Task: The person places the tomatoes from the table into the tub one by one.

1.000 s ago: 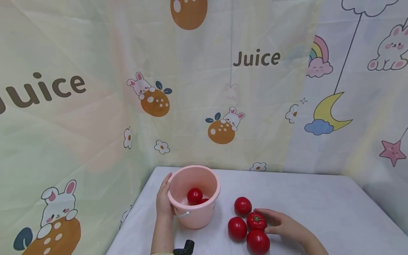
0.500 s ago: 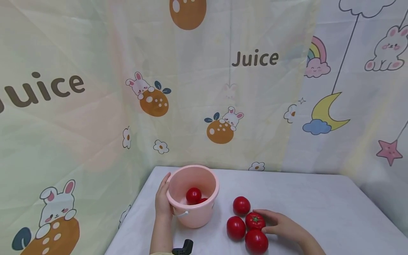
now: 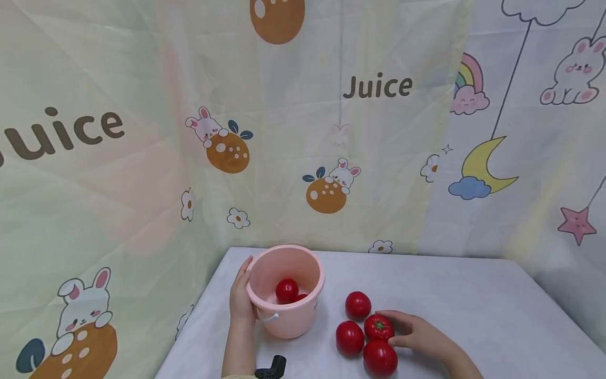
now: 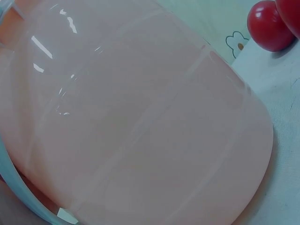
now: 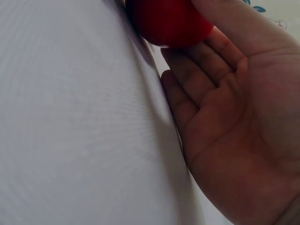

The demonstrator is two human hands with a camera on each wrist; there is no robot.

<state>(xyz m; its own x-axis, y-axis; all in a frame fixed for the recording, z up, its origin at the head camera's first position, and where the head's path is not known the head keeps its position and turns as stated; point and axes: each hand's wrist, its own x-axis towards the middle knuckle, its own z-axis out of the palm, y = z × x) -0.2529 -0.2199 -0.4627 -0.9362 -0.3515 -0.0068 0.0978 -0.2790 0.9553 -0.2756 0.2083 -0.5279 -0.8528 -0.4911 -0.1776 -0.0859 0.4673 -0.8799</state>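
Note:
A pink bucket [image 3: 289,321] stands on the table's left half, its white handle [image 3: 271,318] hanging at the front. Two red tomatoes [image 3: 286,290] show inside it. My left hand [image 3: 241,300] holds the bucket's left side, fingers reaching up near the rim; the thumb is hidden in the head view. Right of the bucket, several tomatoes lie in a tight group. My right hand [image 3: 421,336] grips the rightmost one, a tomato [image 3: 379,327] with its green stem end up, between thumb and fingers. In the right wrist view that tomato [image 5: 168,23] touches the thumb and fingers.
One tomato [image 3: 357,305] lies behind the gripped one, another tomato [image 3: 350,338] to its left and a third tomato [image 3: 381,358] in front. The white-covered table [image 3: 454,295] meets printed curtains [image 3: 379,210] at its back and sides.
The whole head view has drifted slightly left. Both hands, the bucket and the tomatoes keep their places relative to one another.

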